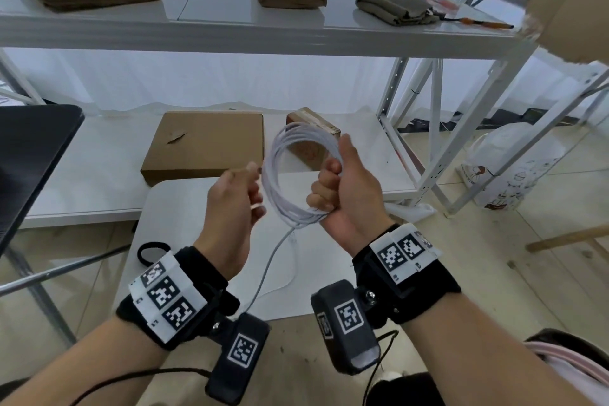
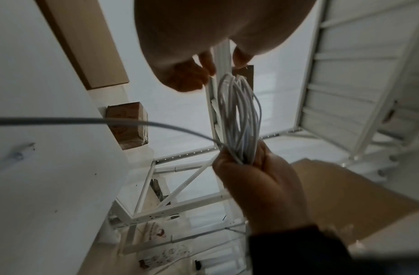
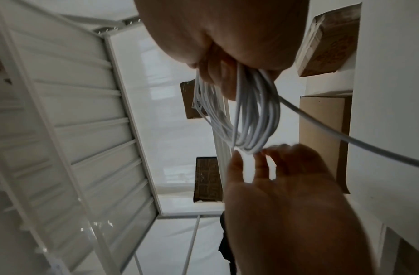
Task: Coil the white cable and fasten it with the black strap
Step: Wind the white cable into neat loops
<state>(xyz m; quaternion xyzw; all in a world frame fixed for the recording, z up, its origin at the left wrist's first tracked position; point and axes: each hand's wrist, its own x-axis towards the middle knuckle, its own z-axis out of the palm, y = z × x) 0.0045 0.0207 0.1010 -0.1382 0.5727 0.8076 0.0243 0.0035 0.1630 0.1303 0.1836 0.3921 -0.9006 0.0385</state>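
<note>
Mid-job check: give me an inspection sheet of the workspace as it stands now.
Surface: white table, strap on it.
Job's things: white cable mostly coiled, tail hanging to the table; black strap unused.
Clutter: flat cardboard box, small box on the shelf behind.
Grip: right hand clasps the coil; left hand fingers at its opposite side.
Cables: black wrist-camera leads.
Surroundings: white shelving, printed bag on floor.

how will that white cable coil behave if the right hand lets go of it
The white cable coil would probably spring loose: its thin loops sit unevenly, gathered only by the right hand. It looks light and floppy, and the unwound tail hangs slack.
</note>
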